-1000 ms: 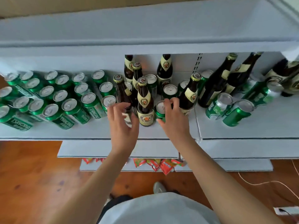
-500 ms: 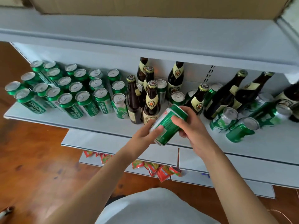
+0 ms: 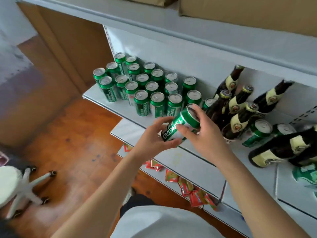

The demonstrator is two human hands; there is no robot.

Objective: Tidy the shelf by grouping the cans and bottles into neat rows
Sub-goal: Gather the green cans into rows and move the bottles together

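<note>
Shelf (image 3: pixel 109 109), grey: block of upright green cans (image 3: pixel 151 86) in rows just beyond the left hand (image 3: pixel 152 134); brown bottles (image 3: pixel 240 107) beyond and right of the right hand (image 3: pixel 204 134), some leaning; two more cans (image 3: pixel 259 133) among them; one bottle (image 3: pixel 283 150) on its side, far right. Can (image 3: pixel 181 124), green, tilted, held off the shelf between both hands: left fingers curled round its base, right thumb and fingers gripping its upper body and rim. Lower shelf (image 3: pixel 197 169), beneath the hands: red snack packets (image 3: pixel 188 186) below it.
</note>
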